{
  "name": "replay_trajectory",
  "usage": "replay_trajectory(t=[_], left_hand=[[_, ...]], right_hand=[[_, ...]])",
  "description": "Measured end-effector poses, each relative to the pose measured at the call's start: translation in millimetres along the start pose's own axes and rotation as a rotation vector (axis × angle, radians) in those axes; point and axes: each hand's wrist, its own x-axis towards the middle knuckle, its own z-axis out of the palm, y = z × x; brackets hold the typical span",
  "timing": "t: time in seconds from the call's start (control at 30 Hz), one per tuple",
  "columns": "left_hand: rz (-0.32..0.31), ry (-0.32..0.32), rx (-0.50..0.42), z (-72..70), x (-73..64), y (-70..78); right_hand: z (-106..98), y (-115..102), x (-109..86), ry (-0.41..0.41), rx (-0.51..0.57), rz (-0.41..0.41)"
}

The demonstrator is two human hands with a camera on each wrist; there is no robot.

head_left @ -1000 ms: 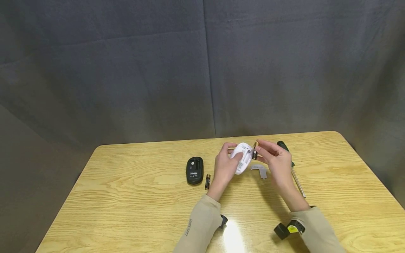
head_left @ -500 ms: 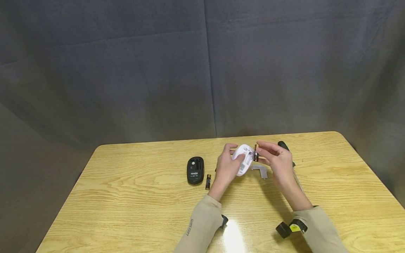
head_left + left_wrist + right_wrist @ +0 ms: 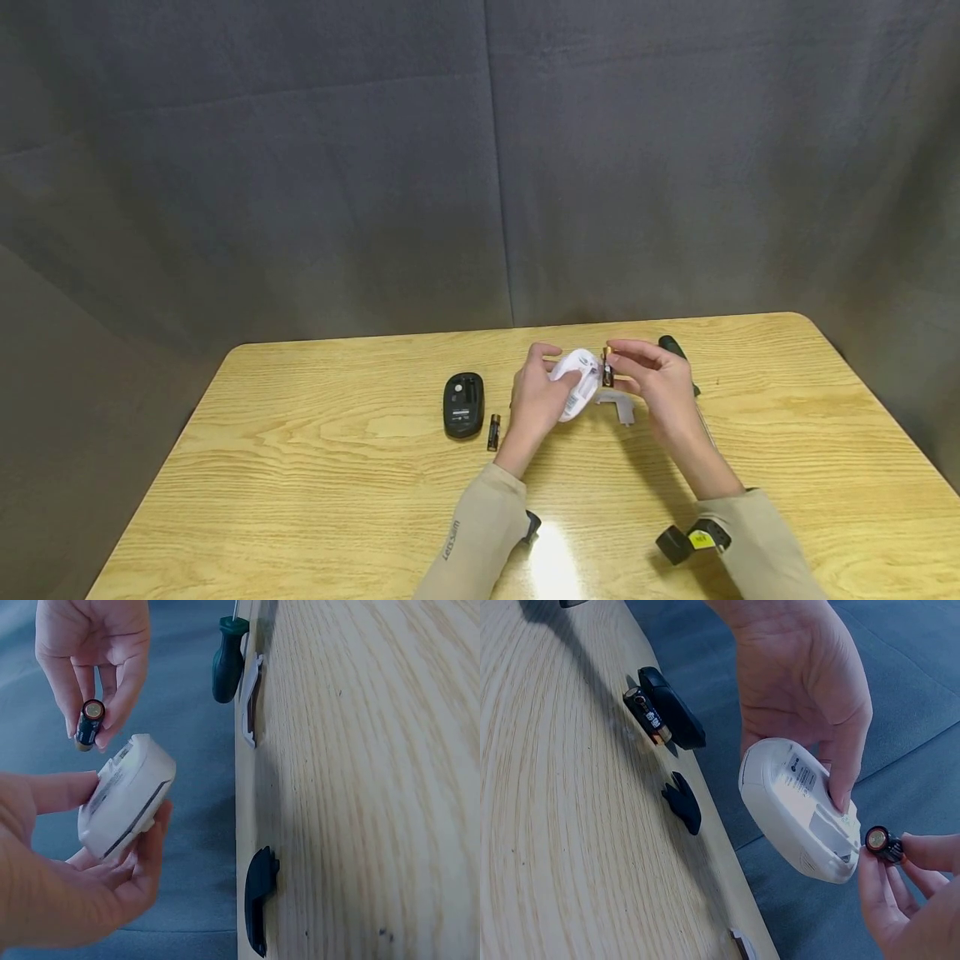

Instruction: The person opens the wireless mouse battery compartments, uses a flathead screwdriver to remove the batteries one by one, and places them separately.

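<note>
My left hand [image 3: 540, 398] grips a white computer mouse [image 3: 795, 814] above the table, its underside turned up and the battery compartment uncovered. The left thumb presses on the underside beside that compartment. Between thumb and fingertips, my right hand [image 3: 662, 387] pinches a black and copper battery [image 3: 89, 724]. This battery [image 3: 883, 844] is held right by the end of the mouse, outside the compartment. Below the hands, a white battery cover [image 3: 621, 408] lies on the table.
On the table left of my hands lies an upturned black mouse [image 3: 462, 406], with a loose battery [image 3: 493, 432] near it. A black cover piece [image 3: 682, 804] is mostly hidden by my left hand in the head view. A green-handled screwdriver [image 3: 672, 346] lies behind my right hand.
The white mouse has come slightly toward me and its underside has tilted a little. The right hand has lowered slightly with the battery, still beside the mouse.
</note>
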Motion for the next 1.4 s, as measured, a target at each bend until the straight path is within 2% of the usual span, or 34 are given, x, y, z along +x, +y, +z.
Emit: replay_trajectory(t=[0.27, 0.43, 0.6, 0.73, 1.0, 1.23, 1.4], left_hand=[[-0.018, -0.020, -0.011, 0.4, 0.5, -1.0], [-0.033, -0.059, 0.008, 0.2, 1.1, -2.6], [-0.030, -0.124, 0.061, -1.5, 0.5, -3.2], [-0.018, -0.171, 0.125, -2.3, 0.4, -3.8], [0.013, -0.212, 0.219, -1.2, 3.4, -7.5], [-0.020, -0.251, 0.262, 3.2, 5.1, -13.1], [-0.033, -0.257, 0.254, 3.4, 8.7, -16.9]], right_hand=[[-2.7, 0.0, 1.4, -0.006, -0.035, 0.016], [-5.2, -0.9, 0.9, -0.005, -0.077, 0.037], [-7.9, 1.0, 3.1, -0.018, -0.126, 0.043], [-11.1, 3.6, 5.2, -0.024, -0.200, 0.046], [-19.2, 11.2, 7.0, -0.077, -0.337, 0.076], [-24.5, 20.3, 8.8, -0.149, -0.644, 0.000], [-24.6, 21.6, 9.7, -0.244, -0.720, 0.043]])
